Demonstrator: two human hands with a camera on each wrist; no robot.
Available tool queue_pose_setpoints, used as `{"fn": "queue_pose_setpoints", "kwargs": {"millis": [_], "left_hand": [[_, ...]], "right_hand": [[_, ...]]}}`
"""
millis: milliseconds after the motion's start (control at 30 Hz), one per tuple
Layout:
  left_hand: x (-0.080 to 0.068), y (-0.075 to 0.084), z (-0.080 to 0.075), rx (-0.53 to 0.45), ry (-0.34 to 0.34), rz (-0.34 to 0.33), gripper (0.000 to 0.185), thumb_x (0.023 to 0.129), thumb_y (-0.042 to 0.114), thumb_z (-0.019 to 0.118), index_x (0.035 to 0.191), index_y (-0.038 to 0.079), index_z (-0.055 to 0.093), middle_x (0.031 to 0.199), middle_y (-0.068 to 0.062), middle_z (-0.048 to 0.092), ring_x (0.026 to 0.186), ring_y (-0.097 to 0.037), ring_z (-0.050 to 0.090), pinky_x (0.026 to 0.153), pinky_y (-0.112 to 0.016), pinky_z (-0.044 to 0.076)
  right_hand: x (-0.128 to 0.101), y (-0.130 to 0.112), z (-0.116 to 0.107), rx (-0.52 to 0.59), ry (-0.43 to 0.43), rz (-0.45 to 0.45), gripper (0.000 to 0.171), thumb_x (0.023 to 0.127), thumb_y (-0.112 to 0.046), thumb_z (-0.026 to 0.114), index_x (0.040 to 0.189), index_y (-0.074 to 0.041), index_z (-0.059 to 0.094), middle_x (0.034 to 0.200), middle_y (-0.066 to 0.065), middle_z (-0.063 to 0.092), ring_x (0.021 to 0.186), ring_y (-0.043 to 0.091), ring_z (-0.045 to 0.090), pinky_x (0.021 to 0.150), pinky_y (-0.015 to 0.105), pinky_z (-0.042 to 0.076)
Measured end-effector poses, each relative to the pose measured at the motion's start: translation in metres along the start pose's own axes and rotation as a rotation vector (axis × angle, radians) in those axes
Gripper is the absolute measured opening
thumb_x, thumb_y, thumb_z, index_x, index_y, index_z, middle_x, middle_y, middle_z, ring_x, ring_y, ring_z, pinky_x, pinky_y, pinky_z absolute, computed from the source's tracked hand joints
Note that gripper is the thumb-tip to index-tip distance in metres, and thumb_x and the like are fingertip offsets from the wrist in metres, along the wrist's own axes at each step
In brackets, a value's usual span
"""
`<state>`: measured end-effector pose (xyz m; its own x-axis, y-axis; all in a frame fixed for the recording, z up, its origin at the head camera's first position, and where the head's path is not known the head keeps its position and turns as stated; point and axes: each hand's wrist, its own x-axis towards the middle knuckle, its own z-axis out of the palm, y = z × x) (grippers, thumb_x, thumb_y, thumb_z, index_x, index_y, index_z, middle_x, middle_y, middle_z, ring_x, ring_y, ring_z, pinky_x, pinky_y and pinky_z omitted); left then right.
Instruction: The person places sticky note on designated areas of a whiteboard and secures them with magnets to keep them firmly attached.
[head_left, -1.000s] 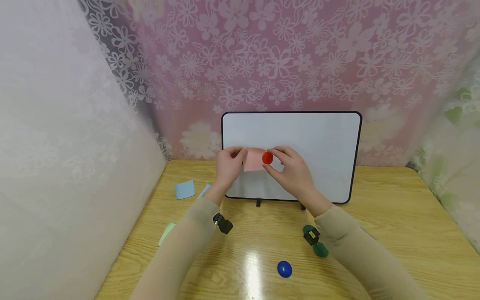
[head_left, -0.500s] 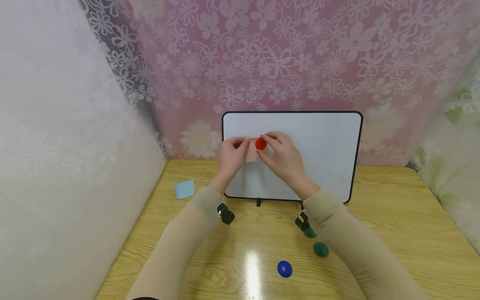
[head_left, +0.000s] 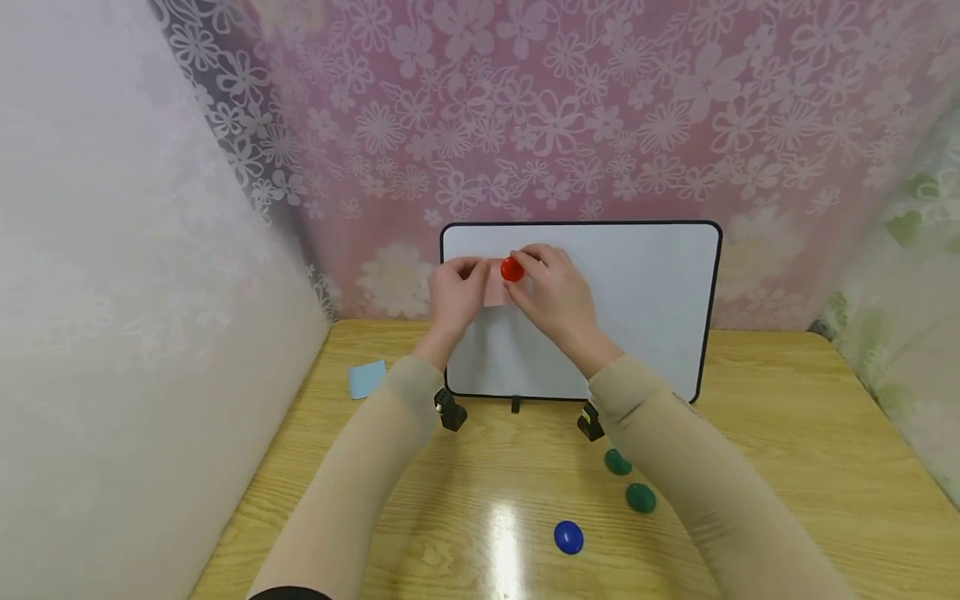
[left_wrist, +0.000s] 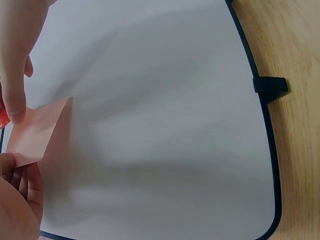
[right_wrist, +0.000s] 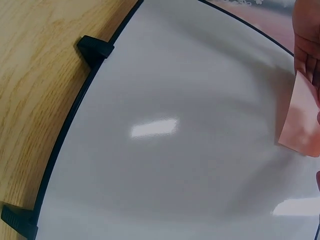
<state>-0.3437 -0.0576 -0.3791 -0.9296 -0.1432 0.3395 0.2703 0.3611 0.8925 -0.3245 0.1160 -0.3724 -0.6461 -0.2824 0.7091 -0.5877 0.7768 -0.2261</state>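
Note:
Before the whiteboard (head_left: 637, 317), my left hand (head_left: 455, 293) pinches a pink sticky note (head_left: 494, 287) by its left edge between thumb and fingers. Near the note's upper right part, my right hand (head_left: 557, 296) holds a glossy red round magnet (head_left: 512, 269) between thumb and forefinger. Both hands are at the upper left of the board. In the left wrist view the lower edge of the note (left_wrist: 37, 132) stands off the board and casts a shadow. Only a sliver of the red magnet (left_wrist: 4, 117) shows there. The right wrist view shows the note (right_wrist: 300, 122) at its right edge.
A blue sticky note (head_left: 367, 380) lies on the wooden table left of the board. A blue magnet (head_left: 568, 537) and two green ones, one farther back (head_left: 617, 462) and one nearer (head_left: 641, 497), lie in front. Black feet (head_left: 515, 405) support the board; a floral curtain (head_left: 555, 125) hangs behind.
Both hands have moved up the board with the pink note and the red magnet, the right hand also leftward. My left sleeve now covers a second blue note and a pale green one.

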Motion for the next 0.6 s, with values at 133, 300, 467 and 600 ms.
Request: {"fn": "queue_pose_setpoints", "kwargs": {"millis": [133,300,467,600], "left_hand": [[0.002,0.003,-0.001,0.016,-0.005,0.005,0.026,0.107,0.023,0.067,0.115,0.003,0.081,0.107,-0.008,0.078,0.095,-0.023,0.068,0.081,-0.033,0.061],[0.004,0.004,0.0,0.026,-0.011,-0.002,0.026,0.107,0.025,0.068,0.114,0.004,0.082,0.106,-0.007,0.078,0.096,-0.021,0.069,0.081,-0.031,0.06],[0.008,0.003,0.001,0.017,-0.003,-0.012,0.025,0.108,0.024,0.068,0.114,0.004,0.082,0.106,-0.008,0.078,0.095,-0.02,0.068,0.082,-0.031,0.06],[0.011,0.004,0.0,0.01,0.011,-0.015,0.025,0.108,0.023,0.067,0.113,0.003,0.082,0.105,-0.008,0.078,0.094,-0.02,0.068,0.081,-0.03,0.06]], "right_hand": [[0.006,0.002,0.005,-0.03,0.005,-0.006,0.04,0.096,-0.019,0.083,0.129,0.0,0.075,0.124,0.015,0.07,0.118,0.036,0.063,0.102,0.045,0.056],[0.012,0.002,0.01,-0.073,-0.001,-0.031,0.038,0.098,-0.022,0.081,0.129,-0.001,0.075,0.125,0.015,0.07,0.118,0.036,0.063,0.105,0.044,0.055],[0.018,-0.003,0.011,-0.09,-0.02,-0.026,0.037,0.098,-0.022,0.08,0.128,0.0,0.075,0.126,0.016,0.069,0.118,0.037,0.063,0.106,0.046,0.054],[0.023,-0.006,0.011,-0.101,-0.035,-0.004,0.036,0.099,-0.021,0.079,0.128,0.0,0.075,0.126,0.016,0.069,0.119,0.037,0.063,0.105,0.046,0.055]]}}
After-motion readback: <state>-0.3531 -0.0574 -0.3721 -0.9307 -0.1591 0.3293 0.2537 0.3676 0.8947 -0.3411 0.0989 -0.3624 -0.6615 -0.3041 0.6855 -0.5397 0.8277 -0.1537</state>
